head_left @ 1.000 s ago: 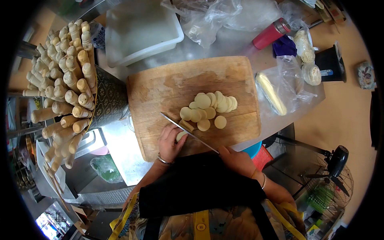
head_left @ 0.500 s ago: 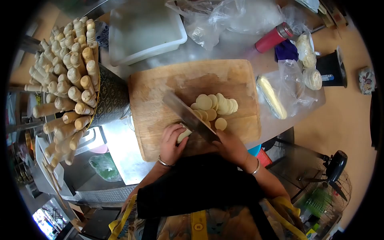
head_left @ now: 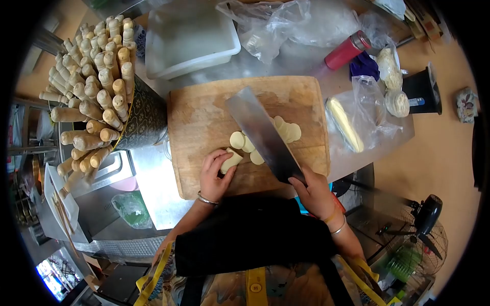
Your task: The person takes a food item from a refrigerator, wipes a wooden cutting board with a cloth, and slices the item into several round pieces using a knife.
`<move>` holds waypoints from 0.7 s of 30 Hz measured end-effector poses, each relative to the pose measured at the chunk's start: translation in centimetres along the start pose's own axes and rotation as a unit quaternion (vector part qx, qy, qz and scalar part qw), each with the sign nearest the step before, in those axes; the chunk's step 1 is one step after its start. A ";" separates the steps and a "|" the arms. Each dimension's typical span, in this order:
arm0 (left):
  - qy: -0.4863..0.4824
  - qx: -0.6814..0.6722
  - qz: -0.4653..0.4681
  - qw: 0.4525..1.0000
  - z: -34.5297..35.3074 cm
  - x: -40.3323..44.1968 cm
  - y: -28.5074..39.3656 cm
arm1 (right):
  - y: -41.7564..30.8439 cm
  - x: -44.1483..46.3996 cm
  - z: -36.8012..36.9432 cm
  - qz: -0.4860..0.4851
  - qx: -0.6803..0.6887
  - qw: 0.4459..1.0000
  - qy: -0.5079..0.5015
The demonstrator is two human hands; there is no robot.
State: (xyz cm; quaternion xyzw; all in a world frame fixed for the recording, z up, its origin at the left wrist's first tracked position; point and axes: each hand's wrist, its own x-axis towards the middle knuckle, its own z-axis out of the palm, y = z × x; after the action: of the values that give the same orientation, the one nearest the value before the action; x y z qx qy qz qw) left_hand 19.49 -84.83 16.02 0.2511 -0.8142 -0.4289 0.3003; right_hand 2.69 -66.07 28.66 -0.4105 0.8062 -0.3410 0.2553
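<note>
My left hand [head_left: 213, 178] is closed round a short, pale, cylindrical roll [head_left: 232, 162] lying on the wooden cutting board [head_left: 199, 112]. A cleaver [head_left: 263, 130] is gripped by its handle in my right hand [head_left: 317, 193]. Its broad blade slants up and left over the board, to the right of the roll and apart from it. Thin round slices [head_left: 292, 132] of the same pale stuff lie under and beside the blade, which hides part of them. One slice [head_left: 237, 139] rests just beyond the roll.
A tall container [head_left: 148, 112] packed with wooden-handled sticks [head_left: 97, 92] stands left of the board. Behind lie a white plastic tub [head_left: 189, 66] and clear plastic bags [head_left: 275, 25]. To the right are a wrapped long pale roll [head_left: 344, 125], a red flask [head_left: 347, 51] and a black bin [head_left: 422, 92].
The cleaver has shifted right and up, its blade turned so more of its flat shows, moving away from the roll. Some slices have spread left. My left hand stays on the roll.
</note>
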 end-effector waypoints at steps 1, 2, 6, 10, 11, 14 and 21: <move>-0.005 0.011 0.008 1.000 0.0 0.1 -0.1 | 0.0 -0.1 0.0 0.001 0.000 1.000 0.001; -0.005 0.011 0.008 1.000 -0.1 0.1 0.0 | -0.1 -0.1 -0.1 0.003 -0.014 1.000 -0.001; -0.010 0.011 0.003 1.000 -0.3 0.2 -0.1 | -0.6 -1.2 -0.1 -0.046 -0.130 0.991 -0.001; -0.040 0.079 0.069 0.994 -0.4 -0.1 -0.8 | 0.6 -3.1 1.8 -0.053 -0.223 0.964 -0.133; -0.047 0.084 0.067 0.993 -0.3 -0.3 -0.9 | 0.7 -3.2 2.3 -0.083 -0.221 0.964 -0.119; -0.009 0.093 0.066 0.993 -0.1 -0.5 -0.6 | 1.0 -3.7 3.2 -0.054 -0.226 0.969 -0.084; -0.019 0.078 0.095 0.992 -0.5 0.4 0.2 | 1.0 -3.3 3.4 -0.020 -0.229 0.971 -0.057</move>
State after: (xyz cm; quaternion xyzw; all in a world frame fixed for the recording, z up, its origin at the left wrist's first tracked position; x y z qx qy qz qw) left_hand 19.53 -85.32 16.55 0.1870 -0.8709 -0.3384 0.3034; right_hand 6.31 -63.99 26.17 -0.4929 0.8387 -0.1283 0.1926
